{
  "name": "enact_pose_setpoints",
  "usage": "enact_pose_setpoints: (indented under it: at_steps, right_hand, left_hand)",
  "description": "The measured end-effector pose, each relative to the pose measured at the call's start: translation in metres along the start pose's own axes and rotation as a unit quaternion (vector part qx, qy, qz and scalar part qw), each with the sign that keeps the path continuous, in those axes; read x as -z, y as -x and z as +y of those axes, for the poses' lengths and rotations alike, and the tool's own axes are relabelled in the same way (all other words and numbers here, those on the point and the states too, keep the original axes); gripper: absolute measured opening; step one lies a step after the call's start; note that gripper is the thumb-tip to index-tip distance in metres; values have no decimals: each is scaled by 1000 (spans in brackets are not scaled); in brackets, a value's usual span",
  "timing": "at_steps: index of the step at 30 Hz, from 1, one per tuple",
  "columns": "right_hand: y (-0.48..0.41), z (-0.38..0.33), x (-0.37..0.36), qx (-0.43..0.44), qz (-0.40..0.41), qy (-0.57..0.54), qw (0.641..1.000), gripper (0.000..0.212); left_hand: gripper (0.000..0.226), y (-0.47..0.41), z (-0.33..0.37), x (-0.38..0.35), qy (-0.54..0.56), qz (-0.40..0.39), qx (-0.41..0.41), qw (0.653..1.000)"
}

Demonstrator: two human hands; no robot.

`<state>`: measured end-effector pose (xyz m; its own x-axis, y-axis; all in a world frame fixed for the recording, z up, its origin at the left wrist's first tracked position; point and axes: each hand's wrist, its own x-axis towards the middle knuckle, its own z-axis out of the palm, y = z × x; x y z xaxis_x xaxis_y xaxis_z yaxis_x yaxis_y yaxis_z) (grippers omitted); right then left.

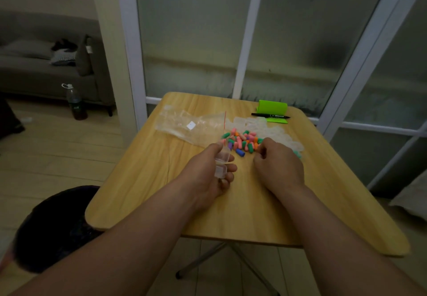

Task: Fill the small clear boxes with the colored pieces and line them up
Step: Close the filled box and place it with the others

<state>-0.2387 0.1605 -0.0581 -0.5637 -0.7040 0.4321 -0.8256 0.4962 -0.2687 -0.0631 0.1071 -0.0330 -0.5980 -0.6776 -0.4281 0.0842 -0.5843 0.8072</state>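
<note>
Frosted glass panels in white frames stand behind a light wooden folding table (254, 215); off to the left side of the room are a grey sofa (34, 74) and a dark drink bottle (75, 104) on the pale floor.

Head view: the left hand (208, 178) is over the middle of the table, its thumb and curled fingers gripping a small clear plastic box (222, 158). A second clear part lies lower against the fingers; I cannot tell whether it is the box's lid or another box. Just beyond this hand's fingertips and slightly to its right lies the pile of colored pieces (242, 141): short capsule-shaped bits in pink, green, orange, blue and purple, loose on the tabletop.

The right hand (278, 165) is beside the left one, knuckles up, with its fingers curled at the near right edge of the pile. Whether it pinches a piece cannot be told, as the fingertips are hidden.

Past the left hand lies a clear zip bag (189, 124) with a red strip along its mouth, holding more clear boxes. Beyond the right hand is a heap of empty clear boxes (261, 124), and farther still a black marker pen (270, 116) rests against a bright green block (272, 107).
</note>
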Motion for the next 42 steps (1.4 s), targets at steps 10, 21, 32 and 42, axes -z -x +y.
enact_pose_setpoints:
  at_steps: [10,21,32,42]
  right_hand:
    - [16,-20,41,31,-52,-238,969,17]
    - [38,-49,45,178,-99,-198,959,14]
    - [32,-44,48,140,-106,-261,949,17]
    - [11,-11,6,-37,-60,-181,981,15]
  left_hand:
    - [34,-1,1,0,45,-42,13,998]
    - [37,-3,0,-4,164,-104,29,981]
    - [50,-10,0,3,112,-113,-9,987]
    - [44,-10,9,9,133,5,-39,990]
